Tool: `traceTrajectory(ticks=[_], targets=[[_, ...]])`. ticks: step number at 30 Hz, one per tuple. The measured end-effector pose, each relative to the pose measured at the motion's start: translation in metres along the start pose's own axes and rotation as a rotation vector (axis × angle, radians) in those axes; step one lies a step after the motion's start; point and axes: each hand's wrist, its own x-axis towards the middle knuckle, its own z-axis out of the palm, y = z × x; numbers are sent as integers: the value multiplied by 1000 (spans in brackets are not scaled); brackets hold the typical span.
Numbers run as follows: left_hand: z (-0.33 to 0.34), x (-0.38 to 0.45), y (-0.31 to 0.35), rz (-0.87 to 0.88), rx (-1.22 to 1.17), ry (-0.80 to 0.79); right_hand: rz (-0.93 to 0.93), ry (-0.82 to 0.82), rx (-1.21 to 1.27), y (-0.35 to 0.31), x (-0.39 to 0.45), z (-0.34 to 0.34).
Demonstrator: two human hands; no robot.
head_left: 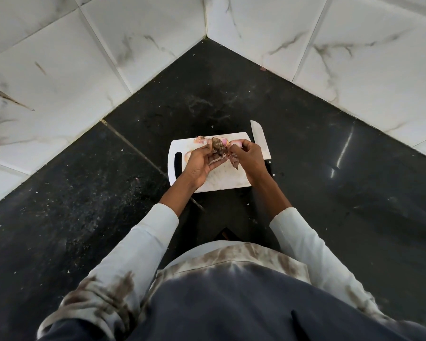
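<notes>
Over a white cutting board (221, 182) on the black counter, my left hand (199, 162) grips a small onion (218, 143) with dry brown skin. My right hand (247, 156) pinches a strip of that skin (234, 161), which hangs down between the two hands. Pink peeled onion pieces (199, 139) lie on the board's far edge, and another piece (188, 156) shows by the board's handle slot. A broad knife (260, 140) lies at the board's right side, blade pointing away from me.
The black stone counter (330, 168) runs into a corner between two white marble-tiled walls (59, 70). Crumbs and skin bits speckle the counter on the left. My white sleeves and dark apron fill the lower view.
</notes>
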Motion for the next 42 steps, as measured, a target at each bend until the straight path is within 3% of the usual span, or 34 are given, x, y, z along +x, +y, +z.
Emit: traceTrajectory(ticks=[6,11,16,22,42], targets=[[2,3,5,18,74,1,-29,-53,24,-2,1,-3],[7,7,11,115,199,85,-22,-44,16,-5,2,-2],[12,1,7,196,346,65,-29,-57,0,-8,3,2],[10,2,8,164,264,71,-24,-151,16,-15,-3,-1],[7,-1,12,53,58,28,13,-120,6,-12,-2,-9]])
